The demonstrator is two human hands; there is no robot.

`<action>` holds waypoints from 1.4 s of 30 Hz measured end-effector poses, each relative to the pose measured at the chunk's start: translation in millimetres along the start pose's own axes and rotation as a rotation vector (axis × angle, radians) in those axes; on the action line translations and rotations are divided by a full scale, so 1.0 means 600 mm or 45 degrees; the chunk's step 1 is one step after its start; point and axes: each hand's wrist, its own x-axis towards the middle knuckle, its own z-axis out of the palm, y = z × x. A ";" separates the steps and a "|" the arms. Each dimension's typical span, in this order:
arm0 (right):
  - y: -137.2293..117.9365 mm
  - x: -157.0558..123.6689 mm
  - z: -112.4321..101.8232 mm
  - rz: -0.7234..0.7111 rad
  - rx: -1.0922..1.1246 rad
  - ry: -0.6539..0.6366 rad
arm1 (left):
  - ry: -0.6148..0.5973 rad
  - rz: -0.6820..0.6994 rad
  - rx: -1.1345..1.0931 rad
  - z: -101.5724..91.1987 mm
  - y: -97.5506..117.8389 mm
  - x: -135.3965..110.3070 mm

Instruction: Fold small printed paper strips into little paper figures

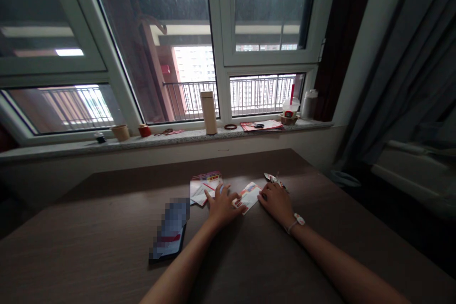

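Left hand [223,206] lies open, pressing a slip [250,194] near the table's [107,228] far edge; right hand [276,202], palm down, unclenched, pins its other end; slip looks flat, no fold yet; stack [203,184] alongside.

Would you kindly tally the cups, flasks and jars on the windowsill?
Cups: 3
Flasks: 1
Jars: 1
Total: 5
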 end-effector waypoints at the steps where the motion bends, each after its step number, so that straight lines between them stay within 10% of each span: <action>1: 0.000 0.000 -0.001 0.009 0.012 -0.013 | -0.001 -0.008 0.000 -0.001 0.000 0.000; 42: -0.009 -0.010 -0.007 -0.143 0.452 -0.427 | -0.060 0.006 -0.004 0.014 -0.016 0.007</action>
